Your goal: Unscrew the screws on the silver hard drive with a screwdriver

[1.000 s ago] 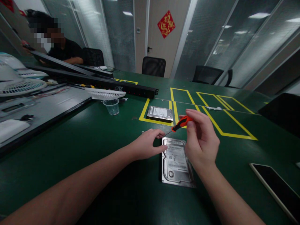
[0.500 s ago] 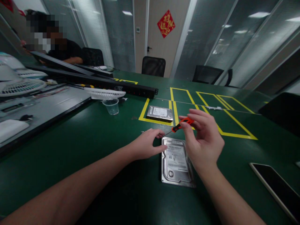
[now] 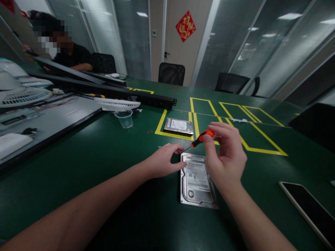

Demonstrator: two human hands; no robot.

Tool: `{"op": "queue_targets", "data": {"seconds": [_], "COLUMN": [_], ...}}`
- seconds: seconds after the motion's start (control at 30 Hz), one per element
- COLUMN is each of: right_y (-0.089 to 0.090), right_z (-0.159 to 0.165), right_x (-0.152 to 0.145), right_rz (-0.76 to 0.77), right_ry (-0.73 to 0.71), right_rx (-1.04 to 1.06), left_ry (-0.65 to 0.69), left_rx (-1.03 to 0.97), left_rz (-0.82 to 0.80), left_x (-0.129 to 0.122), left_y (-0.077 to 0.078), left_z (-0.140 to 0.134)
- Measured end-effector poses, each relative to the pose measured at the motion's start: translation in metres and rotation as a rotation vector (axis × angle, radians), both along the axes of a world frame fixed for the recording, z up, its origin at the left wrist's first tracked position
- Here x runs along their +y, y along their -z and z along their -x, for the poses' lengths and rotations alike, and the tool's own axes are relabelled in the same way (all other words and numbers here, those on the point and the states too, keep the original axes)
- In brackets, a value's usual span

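A silver hard drive [image 3: 197, 181] with a white label lies flat on the green table. My left hand [image 3: 167, 160] grips it at its far left corner, thumb on the top edge and fingers curled by the corner. In my right hand [image 3: 226, 157] is a red-and-black screwdriver [image 3: 200, 137], pinched at the handle between thumb and fingers. Its thin shaft slants down to that same corner, close to my left fingertips; the exact contact of the tip is too small to tell. Just beyond my left hand lie tiny metal pieces [image 3: 158, 147], perhaps screws.
A second hard drive [image 3: 178, 126] sits inside a yellow tape frame. Left of it are a clear plastic cup [image 3: 125, 119], a white fan grille [image 3: 117, 104] and a long black power strip [image 3: 146, 99]. A phone [image 3: 309, 209] lies at right. One person [image 3: 75, 57] sits far left.
My right hand has shifted slightly left, and the screwdriver handle has turned a little in its fingers. My left hand and the hard drive stay in place.
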State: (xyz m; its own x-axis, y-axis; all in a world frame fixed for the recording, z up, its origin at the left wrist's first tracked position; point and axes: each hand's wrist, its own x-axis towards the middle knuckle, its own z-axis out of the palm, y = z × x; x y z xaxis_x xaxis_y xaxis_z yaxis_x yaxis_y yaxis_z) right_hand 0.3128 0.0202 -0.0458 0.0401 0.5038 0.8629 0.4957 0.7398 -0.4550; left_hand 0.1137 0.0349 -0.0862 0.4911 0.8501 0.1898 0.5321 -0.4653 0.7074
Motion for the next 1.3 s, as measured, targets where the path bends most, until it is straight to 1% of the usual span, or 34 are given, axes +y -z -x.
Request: {"op": "queue_targets", "data": {"seconds": [0.2, 0.33, 0.5, 0.7, 1.0, 1.2, 1.3], "right_y": [0.0036, 0.0052, 0.0023, -0.0032, -0.0033, 0.0039, 0.0051], "right_z": [0.0003, -0.0012, -0.0032, -0.0030, -0.0007, -0.0011, -0.0021], "right_x": [0.0014, 0.0035, 0.0020, -0.0040, -0.0020, 0.0007, 0.0022], "right_rz": [0.055, 0.029, -0.010, -0.009, -0.018, 0.033, 0.012], "right_ry": [-0.076, -0.059, -0.034, -0.009, 0.007, -0.094, -0.080], "right_rx": [0.066, 0.072, 0.012, -0.047, -0.037, 0.057, 0.048], "left_ry": [0.006, 0.007, 0.002, 0.005, 0.005, 0.007, -0.002], "left_rx": [0.002, 0.005, 0.001, -0.005, -0.009, -0.007, -0.012], "left_rz": [-0.004, -0.015, -0.009, -0.016, -0.004, 0.011, 0.003], "left_x": [0.0003, 0.0002, -0.0001, 0.0003, 0.0002, 0.0003, 0.0000], "left_y": [0.0017, 0.0022, 0.0016, 0.0029, 0.0007, -0.0001, 0.0002], "left_z": [0.0002, 0.0004, 0.0006, 0.0003, 0.0001, -0.0005, -0.0009]}}
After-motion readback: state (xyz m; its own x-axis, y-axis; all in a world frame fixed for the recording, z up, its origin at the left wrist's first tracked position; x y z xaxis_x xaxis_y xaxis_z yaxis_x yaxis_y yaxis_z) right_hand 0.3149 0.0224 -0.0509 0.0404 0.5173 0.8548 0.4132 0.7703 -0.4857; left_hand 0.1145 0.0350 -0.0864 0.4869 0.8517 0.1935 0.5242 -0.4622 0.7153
